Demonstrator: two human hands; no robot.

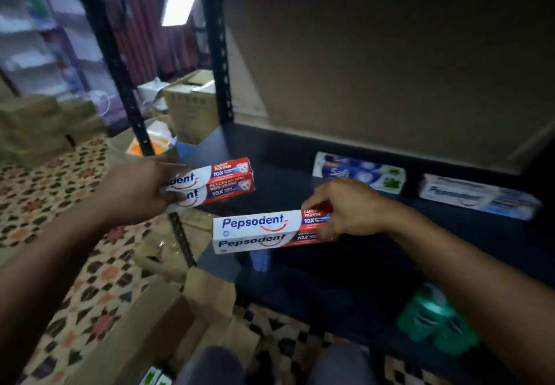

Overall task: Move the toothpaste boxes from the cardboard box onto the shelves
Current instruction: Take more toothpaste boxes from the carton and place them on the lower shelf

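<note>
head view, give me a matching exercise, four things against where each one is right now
Things: 1 Safi box; 2 green bottles; 3 cardboard box; 4 Pepsodent box in the left hand.
Places: a on the patterned floor; b held over the left end of the shelf; c at its back; d beneath it, right.
Pairs: 1-c; 2-d; 3-a; 4-b.

Bare forearms (57,252), grey trousers (210,365)

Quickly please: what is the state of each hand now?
Left hand: holds the upper Pepsodent box.
Right hand: holds the lower Pepsodent box.
</note>
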